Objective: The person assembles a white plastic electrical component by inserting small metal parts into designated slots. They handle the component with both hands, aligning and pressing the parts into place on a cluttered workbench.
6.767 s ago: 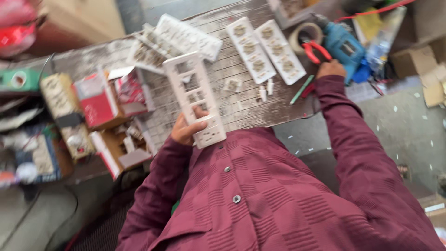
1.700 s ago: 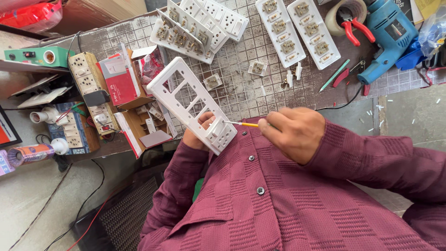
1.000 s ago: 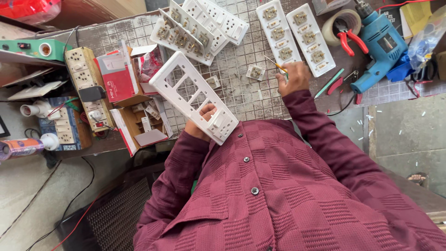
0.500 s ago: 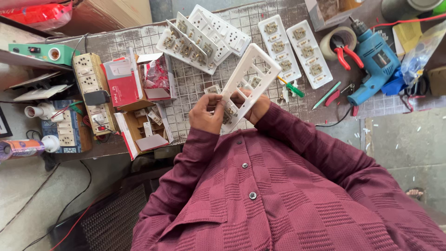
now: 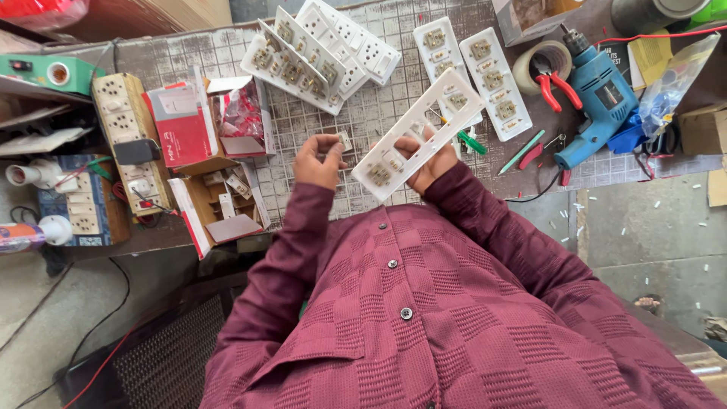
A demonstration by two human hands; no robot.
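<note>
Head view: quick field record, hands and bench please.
left hand: pinching a small white switch module
right hand: holding a long white switch plate, tilted, a few modules fitted
bench: gridded mat
behind plate: stacked switch plates
right of bench: blue power drill, red-handled pliers, tape roll
left of bench: open red carton

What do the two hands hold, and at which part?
The right hand holds the white switch plate near its lower middle; the left hand pinches a small white switch module.
</note>
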